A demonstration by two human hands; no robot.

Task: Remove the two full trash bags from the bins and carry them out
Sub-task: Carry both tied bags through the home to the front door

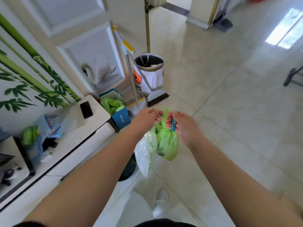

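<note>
Green plastic trash bag (167,143) hangs under both hands; left hand (146,118) and right hand (182,126) curl their fingers round its gathered top, with a white plastic bag (144,154) touching it on the left.

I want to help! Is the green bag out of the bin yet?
Out. The green bag hangs above the floor, its top held by the left hand and right hand.

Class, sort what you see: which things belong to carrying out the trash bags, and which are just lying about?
Job in hand: left hand, right hand, green bag, white bag, blue bin.
Lying about: broom, panda toy.
</note>
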